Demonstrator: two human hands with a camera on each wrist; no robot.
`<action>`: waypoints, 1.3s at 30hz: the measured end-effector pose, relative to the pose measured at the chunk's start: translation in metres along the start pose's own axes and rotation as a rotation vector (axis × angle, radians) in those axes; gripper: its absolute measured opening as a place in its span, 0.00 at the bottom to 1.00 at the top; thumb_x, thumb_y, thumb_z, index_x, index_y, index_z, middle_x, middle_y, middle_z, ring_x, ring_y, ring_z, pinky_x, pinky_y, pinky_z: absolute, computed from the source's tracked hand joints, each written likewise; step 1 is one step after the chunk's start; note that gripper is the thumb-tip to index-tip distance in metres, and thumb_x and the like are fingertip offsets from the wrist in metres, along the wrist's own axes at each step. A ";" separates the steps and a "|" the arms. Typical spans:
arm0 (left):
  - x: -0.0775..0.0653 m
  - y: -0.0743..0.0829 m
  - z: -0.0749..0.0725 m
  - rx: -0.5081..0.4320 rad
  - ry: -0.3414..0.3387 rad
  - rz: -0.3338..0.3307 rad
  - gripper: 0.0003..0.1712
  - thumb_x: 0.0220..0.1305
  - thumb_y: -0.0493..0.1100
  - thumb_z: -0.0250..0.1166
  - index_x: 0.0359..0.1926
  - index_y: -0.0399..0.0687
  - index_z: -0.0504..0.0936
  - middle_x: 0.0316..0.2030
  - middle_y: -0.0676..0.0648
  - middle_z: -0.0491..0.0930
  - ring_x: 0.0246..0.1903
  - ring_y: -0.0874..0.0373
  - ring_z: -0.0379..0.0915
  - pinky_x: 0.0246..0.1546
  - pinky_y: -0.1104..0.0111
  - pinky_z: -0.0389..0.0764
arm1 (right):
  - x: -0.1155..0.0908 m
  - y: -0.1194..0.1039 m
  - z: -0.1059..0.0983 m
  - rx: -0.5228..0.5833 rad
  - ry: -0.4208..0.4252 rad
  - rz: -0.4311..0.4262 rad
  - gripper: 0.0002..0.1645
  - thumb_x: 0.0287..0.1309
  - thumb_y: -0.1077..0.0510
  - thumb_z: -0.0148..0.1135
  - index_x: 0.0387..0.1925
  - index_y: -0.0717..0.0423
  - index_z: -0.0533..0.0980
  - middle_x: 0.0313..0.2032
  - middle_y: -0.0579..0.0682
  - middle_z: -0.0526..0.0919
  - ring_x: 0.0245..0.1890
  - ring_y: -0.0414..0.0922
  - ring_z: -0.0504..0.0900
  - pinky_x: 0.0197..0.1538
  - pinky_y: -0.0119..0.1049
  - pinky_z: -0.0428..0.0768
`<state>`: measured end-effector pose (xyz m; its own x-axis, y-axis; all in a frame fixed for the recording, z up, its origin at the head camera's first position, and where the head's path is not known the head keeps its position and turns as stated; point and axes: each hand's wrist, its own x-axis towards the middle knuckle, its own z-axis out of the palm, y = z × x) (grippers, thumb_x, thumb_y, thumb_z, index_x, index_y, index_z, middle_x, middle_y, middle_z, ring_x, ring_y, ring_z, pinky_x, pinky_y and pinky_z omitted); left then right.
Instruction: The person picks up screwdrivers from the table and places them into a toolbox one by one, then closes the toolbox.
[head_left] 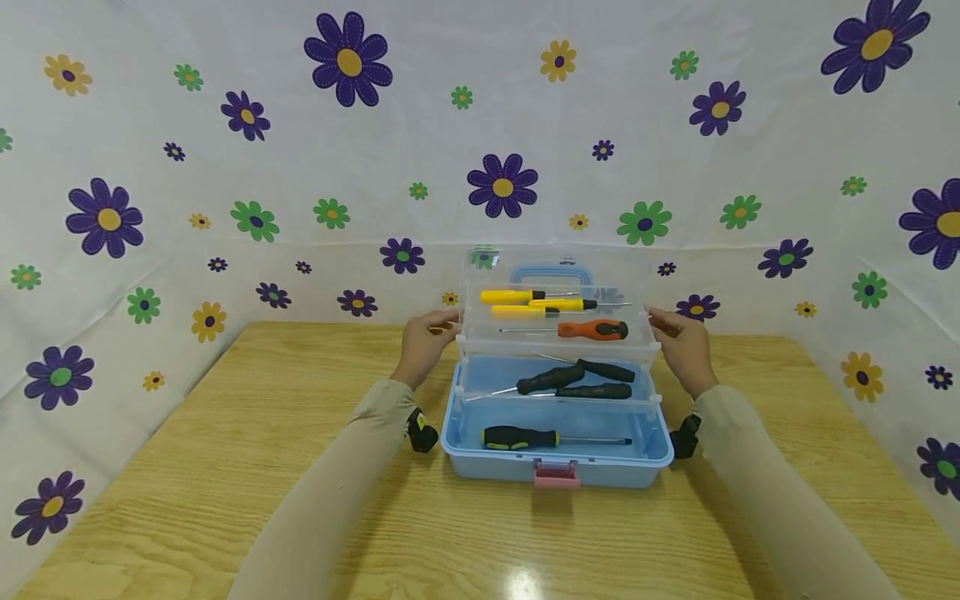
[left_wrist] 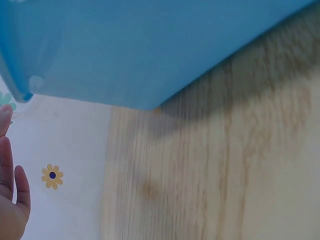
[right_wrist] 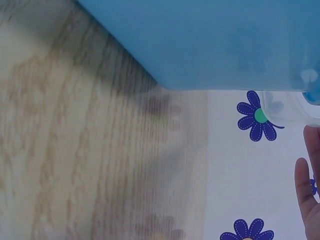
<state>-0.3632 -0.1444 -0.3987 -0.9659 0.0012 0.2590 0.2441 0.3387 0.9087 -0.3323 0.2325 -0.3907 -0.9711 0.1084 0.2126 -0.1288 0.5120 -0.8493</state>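
A blue toolbox (head_left: pixel 555 475) stands with its clear lid (head_left: pixel 487 262) raised and two clear trays spread above its base. My left hand (head_left: pixel 424 343) pinches the left side of the upper tray (head_left: pixel 555 340); my right hand (head_left: pixel 684 346) pinches the right side. On that tray lie three yellow screwdrivers (head_left: pixel 510 297) and an orange-red screwdriver (head_left: pixel 592 330). Black-handled screwdrivers (head_left: pixel 551 380) lie on the lower tray. At the base's bottom rests a black and green screwdriver (head_left: pixel 517 437). Both wrist views show fingers (left_wrist: pixel 7 165) beside the box, while the thumbs are hidden there.
The toolbox sits on a wooden table (head_left: pixel 300 400). A pink latch (head_left: pixel 557 477) hangs down at its front. Behind the table stands a white cloth (head_left: pixel 420 133) with purple, green and yellow flowers. A blue carrying handle (head_left: pixel 551 271) shows on the raised lid.
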 end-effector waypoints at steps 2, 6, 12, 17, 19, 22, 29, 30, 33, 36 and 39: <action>0.000 -0.001 0.000 0.002 0.003 0.001 0.17 0.60 0.34 0.63 0.51 0.42 0.82 0.50 0.41 0.81 0.44 0.51 0.74 0.48 0.65 0.75 | 0.000 0.000 0.000 0.002 0.009 -0.003 0.23 0.66 0.61 0.52 0.61 0.61 0.69 0.54 0.65 0.77 0.53 0.58 0.77 0.59 0.48 0.74; 0.001 -0.001 0.000 -0.010 0.026 0.003 0.17 0.58 0.34 0.64 0.50 0.42 0.83 0.49 0.41 0.81 0.43 0.51 0.73 0.48 0.66 0.73 | 0.000 0.001 0.001 0.003 0.045 -0.031 0.22 0.64 0.63 0.54 0.59 0.60 0.72 0.53 0.62 0.79 0.49 0.51 0.78 0.53 0.29 0.77; 0.001 0.001 0.000 -0.028 0.054 0.000 0.16 0.56 0.34 0.66 0.47 0.42 0.84 0.48 0.41 0.82 0.42 0.52 0.73 0.46 0.68 0.71 | -0.002 -0.001 0.001 0.002 0.091 -0.062 0.20 0.63 0.63 0.56 0.57 0.60 0.74 0.52 0.60 0.80 0.42 0.36 0.77 0.44 0.13 0.73; -0.002 0.002 -0.003 0.002 0.032 0.043 0.15 0.56 0.37 0.67 0.47 0.43 0.84 0.47 0.42 0.83 0.38 0.55 0.74 0.42 0.71 0.73 | -0.005 0.000 -0.003 0.022 0.077 -0.074 0.21 0.64 0.58 0.56 0.56 0.61 0.74 0.53 0.60 0.79 0.38 0.24 0.74 0.43 0.12 0.72; -0.002 0.002 -0.006 0.015 0.011 0.068 0.15 0.58 0.40 0.66 0.47 0.42 0.84 0.48 0.41 0.83 0.38 0.54 0.75 0.42 0.70 0.75 | -0.006 0.000 -0.004 0.037 0.070 -0.092 0.22 0.63 0.55 0.57 0.56 0.62 0.75 0.54 0.61 0.79 0.36 0.20 0.73 0.43 0.12 0.72; -0.005 0.006 -0.011 0.005 -0.037 0.077 0.16 0.63 0.43 0.63 0.49 0.40 0.83 0.49 0.40 0.82 0.44 0.50 0.77 0.49 0.64 0.77 | -0.008 -0.001 -0.007 0.055 0.062 -0.121 0.24 0.62 0.51 0.58 0.54 0.64 0.75 0.53 0.61 0.79 0.36 0.18 0.74 0.42 0.11 0.72; -0.008 0.023 -0.023 0.003 -0.163 -0.004 0.31 0.72 0.58 0.44 0.49 0.36 0.81 0.50 0.36 0.80 0.51 0.38 0.71 0.59 0.49 0.67 | -0.014 -0.006 -0.015 0.073 0.010 -0.161 0.26 0.64 0.49 0.56 0.54 0.64 0.75 0.39 0.34 0.81 0.35 0.21 0.76 0.42 0.15 0.75; -0.008 0.027 -0.024 0.019 -0.176 -0.015 0.34 0.72 0.60 0.42 0.49 0.36 0.81 0.50 0.36 0.80 0.51 0.38 0.71 0.59 0.48 0.66 | -0.016 -0.007 -0.016 0.078 -0.001 -0.168 0.26 0.65 0.49 0.54 0.54 0.64 0.75 0.39 0.36 0.82 0.36 0.22 0.76 0.42 0.16 0.76; -0.009 0.037 -0.027 0.085 -0.205 -0.047 0.40 0.70 0.66 0.37 0.50 0.37 0.81 0.51 0.37 0.80 0.51 0.39 0.72 0.59 0.50 0.67 | -0.019 -0.011 -0.020 0.080 -0.042 -0.199 0.26 0.68 0.50 0.49 0.55 0.67 0.74 0.42 0.48 0.82 0.37 0.22 0.76 0.44 0.19 0.77; -0.011 0.045 -0.029 0.133 -0.213 -0.077 0.43 0.69 0.68 0.36 0.50 0.37 0.81 0.51 0.37 0.80 0.51 0.41 0.72 0.59 0.52 0.67 | -0.022 -0.014 -0.024 0.106 -0.091 -0.201 0.28 0.70 0.49 0.44 0.54 0.69 0.73 0.43 0.46 0.81 0.39 0.23 0.75 0.44 0.18 0.76; -0.015 0.050 -0.030 0.158 -0.209 -0.115 0.44 0.67 0.70 0.37 0.49 0.37 0.82 0.53 0.37 0.79 0.52 0.42 0.71 0.60 0.51 0.65 | -0.026 -0.017 -0.028 0.128 -0.140 -0.196 0.30 0.72 0.47 0.39 0.54 0.71 0.72 0.40 0.33 0.78 0.41 0.23 0.75 0.44 0.16 0.75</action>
<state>-0.3342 -0.1560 -0.3468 -0.9874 0.1421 0.0690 0.1308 0.4901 0.8618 -0.2998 0.2442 -0.3680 -0.9424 -0.1054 0.3174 -0.3325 0.3990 -0.8545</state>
